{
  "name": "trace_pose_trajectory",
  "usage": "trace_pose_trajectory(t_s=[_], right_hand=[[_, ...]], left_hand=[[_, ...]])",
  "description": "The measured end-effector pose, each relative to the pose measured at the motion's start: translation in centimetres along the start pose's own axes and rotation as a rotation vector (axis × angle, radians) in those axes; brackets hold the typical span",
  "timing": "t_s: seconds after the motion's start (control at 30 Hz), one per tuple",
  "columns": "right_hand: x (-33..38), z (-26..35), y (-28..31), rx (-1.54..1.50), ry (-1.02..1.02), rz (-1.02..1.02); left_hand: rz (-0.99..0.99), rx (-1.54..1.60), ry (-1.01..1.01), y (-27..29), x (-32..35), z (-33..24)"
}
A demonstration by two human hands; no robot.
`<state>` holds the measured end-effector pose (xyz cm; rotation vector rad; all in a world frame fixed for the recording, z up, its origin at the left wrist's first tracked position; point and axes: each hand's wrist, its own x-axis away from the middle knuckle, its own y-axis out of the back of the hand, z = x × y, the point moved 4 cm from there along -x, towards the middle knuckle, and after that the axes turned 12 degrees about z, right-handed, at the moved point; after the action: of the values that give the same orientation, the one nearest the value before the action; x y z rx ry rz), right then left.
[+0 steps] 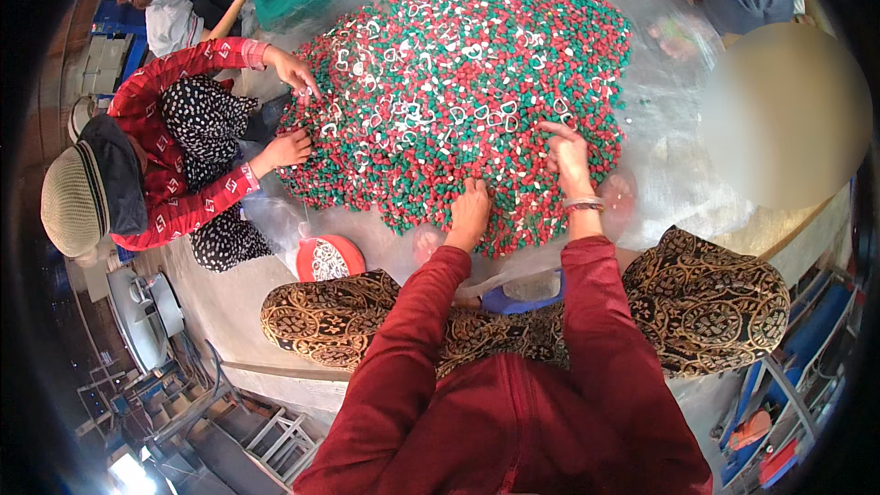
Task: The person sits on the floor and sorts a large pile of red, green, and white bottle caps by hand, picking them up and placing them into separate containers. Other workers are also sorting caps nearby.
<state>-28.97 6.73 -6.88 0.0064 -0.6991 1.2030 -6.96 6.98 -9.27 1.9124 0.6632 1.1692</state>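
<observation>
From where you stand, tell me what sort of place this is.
Probably a small sorting workshop. A big heap of red, green and white plastic pieces lies on a clear plastic sheet, several people sit around it picking by hand, and a red bowl holds sorted white pieces.

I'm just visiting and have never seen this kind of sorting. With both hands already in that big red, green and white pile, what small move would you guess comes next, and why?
Probably the right hand pinches up one of the white ring pieces lying close to its fingers. Both the right hand and the left hand rest on the pile of small red and green pieces, and a red bowl by the knee already holds white pieces.
</observation>
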Motion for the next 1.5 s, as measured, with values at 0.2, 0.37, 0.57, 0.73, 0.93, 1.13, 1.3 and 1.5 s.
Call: trace_pose_trajectory(t_s=[0.2, 0.37, 0.57, 0.73, 0.93, 1.13, 1.3, 1.5], right_hand=[[-4.2, -2.8, -4.7, 0.104, -0.092, 0.054], [-5.0, -3.3, -5.2, 1.094, 0.152, -0.058], [-4.6, -3.1, -4.3, 0.995, 0.117, -0.112], [-5.0, -3.3, -2.2, 0.930, 0.114, 0.006], [-5.9, -0.8, -1.6, -0.287, -0.025, -0.020], [-10.0, 0.2, -3.5, 0.890, 0.163, 0.048], [-9.3, -0.2, -5.0, 1.268, 0.105, 0.030], [-7.5, 0.7, -5.2, 1.306, 0.119, -0.010]], left_hand=[[0.095, -0.017, -0.078, 0.6, -0.8, 0.9], [0.197, 0.496, 0.085, 3.8, -2.0, 2.5], [0.087, 1.697, -0.085, 10.6, -1.1, 0.9], [-0.075, 0.951, -0.076, 8.7, -4.6, 1.9], [-0.182, 0.580, -0.095, 10.6, -5.6, 1.6], [-0.066, 1.937, -0.547, 16.7, -5.0, -1.1], [-0.040, 1.567, -0.152, 15.4, -7.2, 1.1], [-0.084, 1.026, -0.086, 11.4, -10.8, 1.8]])
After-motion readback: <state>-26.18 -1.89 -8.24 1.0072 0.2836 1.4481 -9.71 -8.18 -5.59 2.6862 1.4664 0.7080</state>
